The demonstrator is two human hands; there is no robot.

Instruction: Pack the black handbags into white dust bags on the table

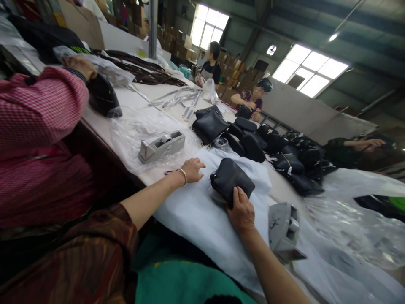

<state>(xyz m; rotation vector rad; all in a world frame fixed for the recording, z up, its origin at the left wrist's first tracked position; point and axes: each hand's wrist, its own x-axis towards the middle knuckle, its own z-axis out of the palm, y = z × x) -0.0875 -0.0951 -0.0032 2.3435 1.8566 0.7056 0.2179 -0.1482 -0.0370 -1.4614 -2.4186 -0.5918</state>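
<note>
A small black zip bag (232, 179) lies on a white cloth (193, 215) in front of me. Around its near edge my right hand (243, 210) is closed, fingers on top. To the left of the bag, apart from it, my left hand (193, 170) hovers with fingers loosely spread and nothing in them. It wears a bracelet at the wrist. One grey tape dispenser (163, 146) stands beyond my left hand on clear plastic, and another tape dispenser (284, 230) sits to the right of my right forearm.
Several black bags (253, 135) are piled on the table's far side. Clear plastic bags (351, 219) cover the right. At left, a co-worker in a checked sleeve (47, 109) has a hand by a black bag (103, 95). Other people sit across the table.
</note>
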